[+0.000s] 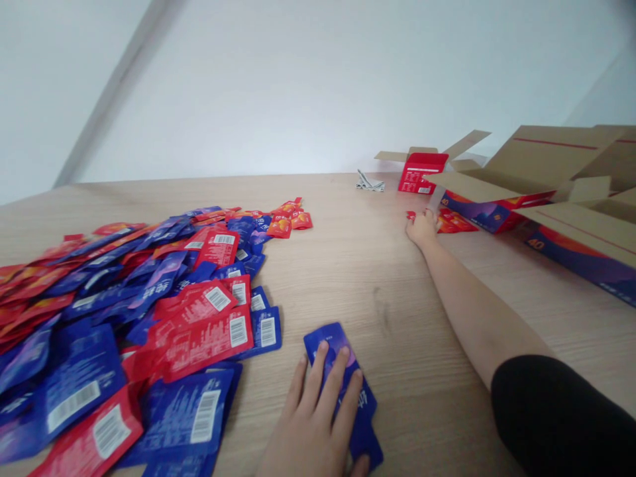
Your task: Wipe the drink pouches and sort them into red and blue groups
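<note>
My left hand (322, 411) lies with fingers outstretched on a few blue packets (365, 401), which overlap on the table in front of me. White lettering shows on the upper one, beside my fingers. Far forward on the right, my right hand (422, 227) has its fingers curled at some red packets (454, 222), against the near side of an open carton. A red corner shows past its fingers; the fingertips are partly hidden. To my left spreads a large heap of red packets (186, 344) and blue packets (79, 377), many with white barcode labels facing up.
Two open cartons with raised cardboard flaps, a nearer carton (576, 258) and a farther carton (479, 211), stand at the right. A small red box (422, 173) and a crumpled striped piece (370, 181) sit by the wall. Small orange-red packets (281, 226) lie at the heap's far end.
</note>
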Motion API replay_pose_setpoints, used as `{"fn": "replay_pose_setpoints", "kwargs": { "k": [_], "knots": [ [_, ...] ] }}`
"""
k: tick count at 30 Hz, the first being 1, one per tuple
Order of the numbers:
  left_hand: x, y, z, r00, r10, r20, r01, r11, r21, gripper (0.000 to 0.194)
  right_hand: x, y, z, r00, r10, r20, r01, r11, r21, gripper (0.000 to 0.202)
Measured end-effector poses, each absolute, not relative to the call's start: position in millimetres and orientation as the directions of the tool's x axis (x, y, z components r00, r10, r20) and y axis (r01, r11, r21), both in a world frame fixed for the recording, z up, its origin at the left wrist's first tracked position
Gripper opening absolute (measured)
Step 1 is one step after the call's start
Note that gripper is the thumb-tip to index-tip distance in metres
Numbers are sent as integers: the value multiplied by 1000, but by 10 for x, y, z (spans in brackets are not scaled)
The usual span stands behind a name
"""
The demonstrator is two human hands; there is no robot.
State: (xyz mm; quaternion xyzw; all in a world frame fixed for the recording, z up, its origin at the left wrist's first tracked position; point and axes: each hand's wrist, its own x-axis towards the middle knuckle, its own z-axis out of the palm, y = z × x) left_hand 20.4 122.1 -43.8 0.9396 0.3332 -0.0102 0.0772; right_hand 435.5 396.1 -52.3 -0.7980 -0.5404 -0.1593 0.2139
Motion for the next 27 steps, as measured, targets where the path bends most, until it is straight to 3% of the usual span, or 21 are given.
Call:
{"fn": "replay_pose_setpoints", "kwargs": {
  "k": [6,14,19,22,27],
  "knots": [
    [200,1228,-531,793,608,-36,604,-777,176,87,3770,3993,-397,147,858,492,979,-56,-196,38],
    [96,1255,-796,820,550,158,553,-833,23,75,2027,4482,-426,-190,881,432,921,312,-231,54],
    [94,1260,-810,830,530,173,537,-844,6,76,1508,4706,-460,-223,929,297,912,306,-273,60],
    [110,1249,-762,824,553,120,550,-833,66,80,1529,4710,-488,-227,946,232,922,285,-263,50],
    [147,1237,-698,815,579,22,567,-804,181,88,1842,4481,-527,-135,960,244,954,193,-231,48]
  ]
}}
